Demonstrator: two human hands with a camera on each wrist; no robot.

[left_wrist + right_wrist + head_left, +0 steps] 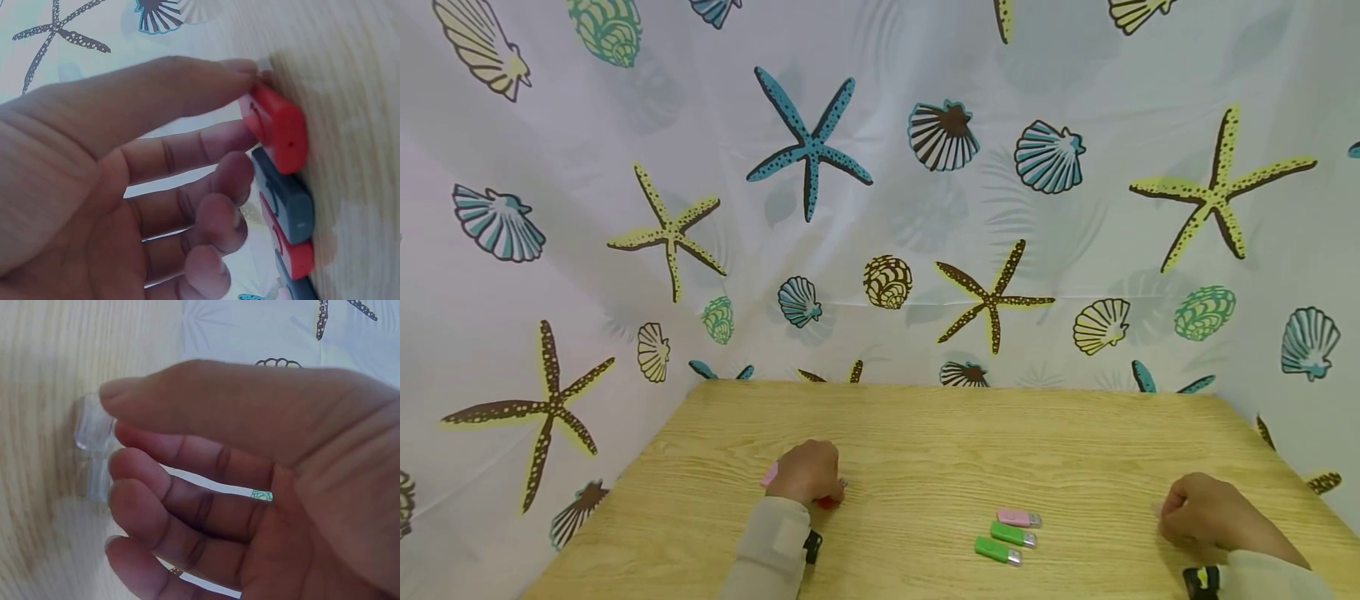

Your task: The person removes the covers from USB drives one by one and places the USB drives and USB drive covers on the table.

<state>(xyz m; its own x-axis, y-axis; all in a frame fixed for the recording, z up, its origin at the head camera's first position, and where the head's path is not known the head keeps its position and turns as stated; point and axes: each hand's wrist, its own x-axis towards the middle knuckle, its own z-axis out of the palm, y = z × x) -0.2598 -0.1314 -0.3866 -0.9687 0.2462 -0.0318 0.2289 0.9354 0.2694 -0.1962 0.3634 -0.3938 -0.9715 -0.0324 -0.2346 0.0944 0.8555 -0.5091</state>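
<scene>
My left hand (808, 472) pinches a red USB stick (284, 134) between thumb and forefinger, low at the tabletop. Beside it in the left wrist view stand a dark grey USB stick (289, 200), a second red stick (292, 253) and another dark one (299, 284), lined up close together. A pink USB stick (769, 473) peeks out past the left hand, which hides most of that row in the head view. At the right, my right hand (1206, 510) pinches a clear cap (94, 428) at the table. Another clear piece (95, 478) lies just beside it.
Between the hands lie a pink USB stick (1015, 518) and two green ones, the upper green stick (1011, 534) and the lower green stick (995, 549), with metal plugs pointing right. A patterned curtain (880, 208) surrounds the wooden table (925, 433) at its back and sides.
</scene>
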